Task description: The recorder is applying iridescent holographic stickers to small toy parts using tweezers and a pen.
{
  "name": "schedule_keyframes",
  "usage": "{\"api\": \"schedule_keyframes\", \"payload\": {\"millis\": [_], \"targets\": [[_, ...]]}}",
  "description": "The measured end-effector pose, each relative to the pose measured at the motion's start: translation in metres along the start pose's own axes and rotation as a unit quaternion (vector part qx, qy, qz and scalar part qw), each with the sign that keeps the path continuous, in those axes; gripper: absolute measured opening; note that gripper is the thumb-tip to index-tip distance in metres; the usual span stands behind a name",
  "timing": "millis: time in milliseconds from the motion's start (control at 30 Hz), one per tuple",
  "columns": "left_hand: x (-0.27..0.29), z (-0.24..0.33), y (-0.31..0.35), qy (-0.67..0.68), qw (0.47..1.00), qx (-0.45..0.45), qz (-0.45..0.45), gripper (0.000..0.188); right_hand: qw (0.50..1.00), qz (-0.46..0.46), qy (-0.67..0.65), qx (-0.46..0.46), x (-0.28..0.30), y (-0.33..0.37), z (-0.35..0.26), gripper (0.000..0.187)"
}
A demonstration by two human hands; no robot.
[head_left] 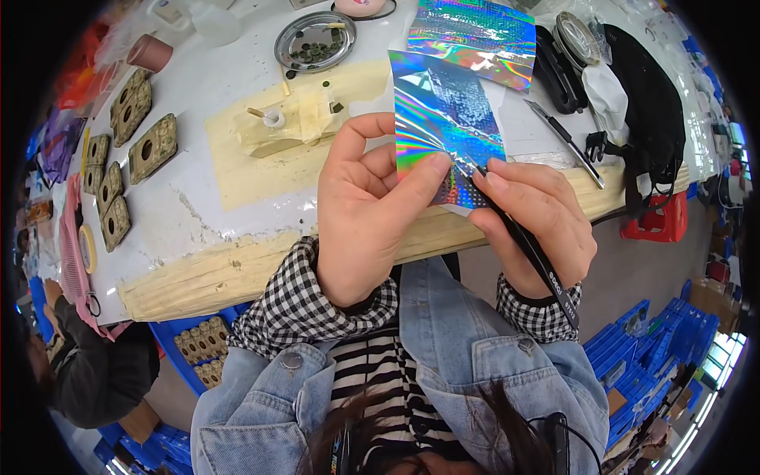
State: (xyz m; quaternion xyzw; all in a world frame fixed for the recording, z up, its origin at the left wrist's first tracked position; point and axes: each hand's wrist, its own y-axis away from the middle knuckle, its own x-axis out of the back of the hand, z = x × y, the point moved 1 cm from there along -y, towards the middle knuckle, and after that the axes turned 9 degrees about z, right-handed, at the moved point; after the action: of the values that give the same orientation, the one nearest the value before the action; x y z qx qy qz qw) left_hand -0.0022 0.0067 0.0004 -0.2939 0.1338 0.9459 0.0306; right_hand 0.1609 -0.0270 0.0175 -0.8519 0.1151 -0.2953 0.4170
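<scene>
My left hand [370, 207] pinches a shiny holographic sheet [443, 103] between thumb and fingers, holding it up above the table's near edge. Rows of small dots show on the sheet's lower part. In my right hand [546, 226] is a pair of black tweezers [526, 237], their tips touching or very near the sheet beside my left thumb. Whether the tips grip anything is too small to tell. A second holographic sheet [475, 39] lies on the table just beyond.
Several camouflage-patterned cases [153, 149] lie at the left. A round metal dish [317, 39] with small dark pieces stands at the back, near a tape-covered block [285, 134]. A craft knife [566, 142] and black bag [649, 95] lie right. Another person's sleeve [103, 372] shows at lower left.
</scene>
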Motion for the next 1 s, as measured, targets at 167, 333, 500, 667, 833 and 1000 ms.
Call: {"api": "schedule_keyframes", "payload": {"millis": [167,333,500,667,833,1000], "targets": [[0.0007,-0.0007,0.0004,0.004,1.0,-0.01,-0.002,0.039,1.0,-0.004,0.0,-0.008,-0.0001,0.0001,-0.0012,0.039],[0.0024,-0.0019,-0.0003,-0.006,1.0,-0.03,-0.004,0.039,1.0,0.004,-0.007,-0.013,0.0003,0.0008,-0.0023,0.038],[-0.0011,-0.0008,0.0008,0.007,0.999,-0.034,0.004,0.041,1.0,0.008,-0.002,-0.015,0.0004,-0.0003,-0.0036,0.038],[0.0,-0.0016,0.0009,-0.003,0.999,-0.04,-0.001,0.043,1.0,0.004,0.008,-0.009,0.0,-0.0017,-0.0034,0.036],[-0.0008,-0.0015,0.0005,0.0,0.999,-0.04,0.0,0.043,1.0,0.007,0.002,-0.008,-0.0006,-0.0033,-0.003,0.035],[0.0005,-0.0027,0.0006,-0.003,0.999,-0.045,0.001,0.042,1.0,0.007,0.0,-0.012,-0.0014,-0.0045,-0.0032,0.034]]}}
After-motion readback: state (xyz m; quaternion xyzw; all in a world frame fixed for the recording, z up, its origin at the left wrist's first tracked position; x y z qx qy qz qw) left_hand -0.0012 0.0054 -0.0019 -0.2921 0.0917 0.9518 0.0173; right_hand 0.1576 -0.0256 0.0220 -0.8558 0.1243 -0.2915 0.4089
